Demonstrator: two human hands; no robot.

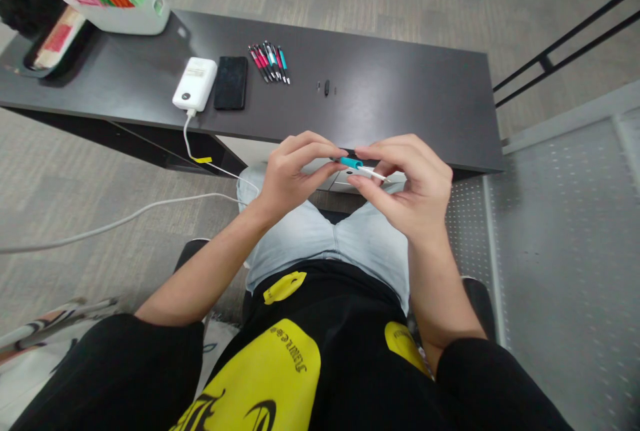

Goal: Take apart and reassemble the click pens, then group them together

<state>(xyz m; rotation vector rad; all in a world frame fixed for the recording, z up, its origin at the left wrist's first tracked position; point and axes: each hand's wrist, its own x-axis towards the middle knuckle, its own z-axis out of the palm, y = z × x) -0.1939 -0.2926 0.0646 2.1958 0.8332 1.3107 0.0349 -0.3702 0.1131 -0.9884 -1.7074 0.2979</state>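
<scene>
In front of my lap, my left hand pinches a teal pen barrel between thumb and fingertips. A white pen refill sticks out of the barrel's right end, sloping slightly downward. My right hand is curled around the refill, its thumb and index tip close to the barrel's end. Exactly where the right fingers touch the refill is partly hidden. On the dark tabletop beyond lie a small black piece and two tiny parts beside it, too small to name.
Several pens lie in a row on the dark table. Left of them are a black phone-like slab and a white power bank with a cable. A white bin holds colourful strips. A metal panel stands at right.
</scene>
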